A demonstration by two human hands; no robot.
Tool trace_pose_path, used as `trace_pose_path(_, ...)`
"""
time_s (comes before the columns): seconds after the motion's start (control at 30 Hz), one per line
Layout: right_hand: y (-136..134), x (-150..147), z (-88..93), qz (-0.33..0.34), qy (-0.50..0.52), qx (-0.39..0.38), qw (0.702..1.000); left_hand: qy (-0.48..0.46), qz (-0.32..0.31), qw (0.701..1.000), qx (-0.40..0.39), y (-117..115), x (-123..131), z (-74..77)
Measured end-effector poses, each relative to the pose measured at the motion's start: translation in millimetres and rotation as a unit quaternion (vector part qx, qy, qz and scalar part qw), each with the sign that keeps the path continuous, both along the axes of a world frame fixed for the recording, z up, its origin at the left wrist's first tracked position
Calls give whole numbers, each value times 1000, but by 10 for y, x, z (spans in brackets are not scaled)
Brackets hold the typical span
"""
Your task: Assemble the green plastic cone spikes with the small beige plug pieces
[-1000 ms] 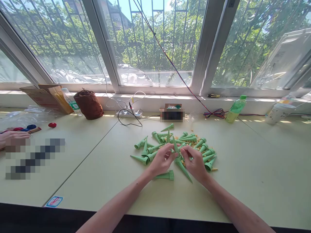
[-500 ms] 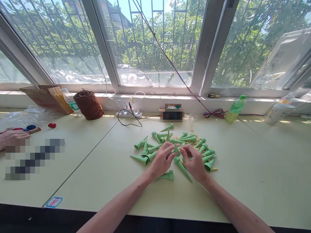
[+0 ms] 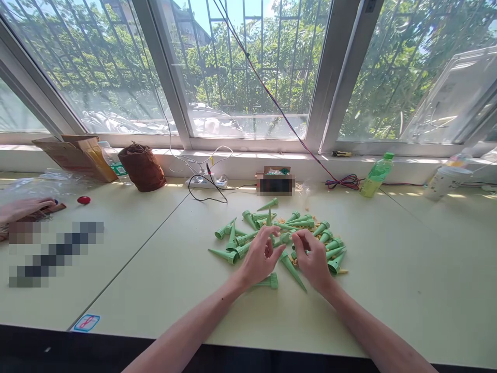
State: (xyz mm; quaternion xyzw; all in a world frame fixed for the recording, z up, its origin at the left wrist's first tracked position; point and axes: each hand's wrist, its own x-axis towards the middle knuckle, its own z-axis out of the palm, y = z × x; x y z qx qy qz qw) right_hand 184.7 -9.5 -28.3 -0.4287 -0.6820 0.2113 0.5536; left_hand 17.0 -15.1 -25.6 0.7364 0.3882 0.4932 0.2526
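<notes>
Over a pile of green plastic cone-shaped spikes [image 3: 292,270] with ribbed collars, my two hands face each other. My left hand [image 3: 259,255] is open, its thumb and curved fingers apart with a gap between them. My right hand [image 3: 310,256] is closed, thumb and fingertips pinched together; what they hold, if anything, is hidden. Between the hands is one green spike [image 3: 284,238], tilted and close to the right fingertips; whether they touch it I cannot tell. Small yellow pieces [image 3: 316,231] lie among the spikes. Another spike [image 3: 273,281] rests partly behind my left wrist.
At far left, another person's hand [image 3: 27,209] works near a red ball [image 3: 83,200]. Along the window side stand a cardboard box [image 3: 77,158], a brown bag [image 3: 142,167], a power strip [image 3: 207,181], a small box [image 3: 276,170], a green bottle [image 3: 377,175] and a cup [image 3: 446,181].
My left fingers have opened away from the spike between my hands, which has tipped from upright to tilted. My right hand has shifted slightly right. The other person's hand has moved up over their things.
</notes>
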Motion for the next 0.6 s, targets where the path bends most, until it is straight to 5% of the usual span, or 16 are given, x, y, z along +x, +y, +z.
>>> trace_pose_path(0.17, -9, 24, -12, -33, 28, 13, 999, -39, -8, 997, -73, 6, -1, 36)
trace_pose_path(0.37, -36, 23, 0, 14, 10, 56, 998, -88, -74, 971, -207, 22, 17, 20)
trace_pose_path(0.6, -43, 7, 31, 76, 5, 54, 996, -103, -87, 958, -254, 20, 3, 86)
